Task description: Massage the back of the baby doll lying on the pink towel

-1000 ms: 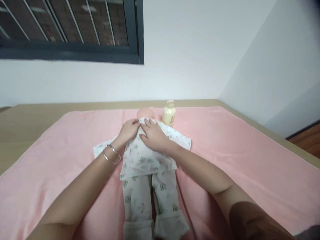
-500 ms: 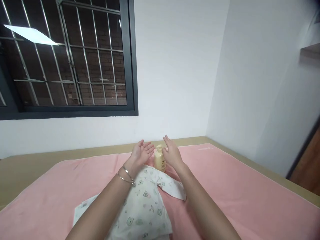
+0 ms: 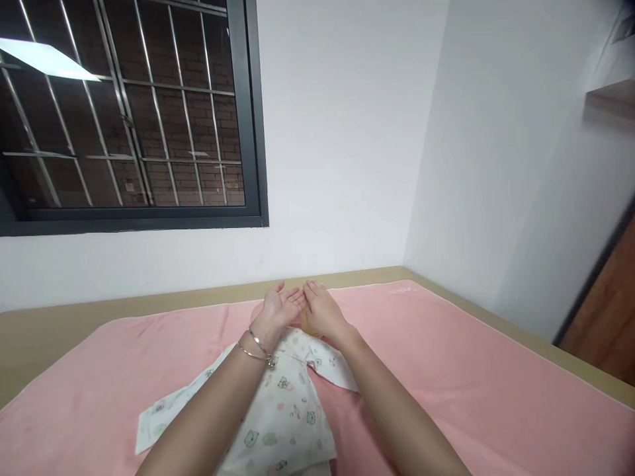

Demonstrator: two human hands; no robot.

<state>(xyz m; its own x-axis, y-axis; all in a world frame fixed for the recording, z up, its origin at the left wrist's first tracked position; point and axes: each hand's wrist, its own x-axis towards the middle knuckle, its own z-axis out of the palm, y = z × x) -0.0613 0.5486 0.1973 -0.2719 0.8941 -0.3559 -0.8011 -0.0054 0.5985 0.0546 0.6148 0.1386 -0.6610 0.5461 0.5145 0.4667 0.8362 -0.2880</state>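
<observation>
My left hand [image 3: 282, 309] is held palm up with its fingers stretched out, nothing in it. Over its fingertips lies my right hand [image 3: 325, 312], fingers straight and close together, palm turned down and inward. A pale yellow bottle [image 3: 307, 326] stands just behind my right hand, which hides most of it. Below both hands a small white baby shirt [image 3: 282, 403] with a green and pink animal print is spread flat, its long sleeves out to the sides. My left forearm, with two silver bangles [image 3: 255, 350] at the wrist, covers part of it.
A pink sheet [image 3: 436, 370] lies under the shirt on a light wooden surface [image 3: 34, 337]. White walls [image 3: 337, 132] rise behind and to the right. A dark-framed window [image 3: 258, 132] with metal bars is at the left, and a shelf [image 3: 612, 99] is high on the right.
My right hand has moved left, onto the fingertips of my left hand, and now covers most of the bottle. The view has shifted slightly to the right.
</observation>
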